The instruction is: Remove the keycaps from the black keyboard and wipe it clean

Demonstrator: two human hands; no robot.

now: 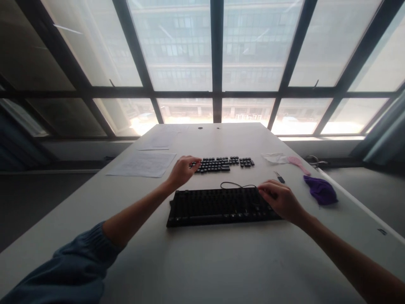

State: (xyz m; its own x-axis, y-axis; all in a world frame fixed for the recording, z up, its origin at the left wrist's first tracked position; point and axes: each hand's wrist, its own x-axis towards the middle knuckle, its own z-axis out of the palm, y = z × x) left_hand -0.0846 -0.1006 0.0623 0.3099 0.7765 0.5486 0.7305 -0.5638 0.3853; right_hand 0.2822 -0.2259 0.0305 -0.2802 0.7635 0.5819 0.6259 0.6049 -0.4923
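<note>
Rows of loose black keycaps (218, 164) lie on the white table behind a black keyboard (218, 207). My left hand (183, 172) reaches over the keyboard's left side to the left end of these keycaps. Its thumb and fingers are pinched together at a keycap there, partly covering it. My right hand (281, 200) is above the keyboard's right end, with its fingers curled and closed. What its fingertips hold, if anything, is too dark to make out. A thin black cable (232, 184) loops behind the keyboard, close to my right fingertips.
White paper sheets (142, 164) lie at the left of the table (196, 261). To the right are a purple cloth (321, 191), a pink brush-like item (299, 164), a white tissue (274, 158) and a small dark tool (280, 179). Large windows (183, 46) stand beyond.
</note>
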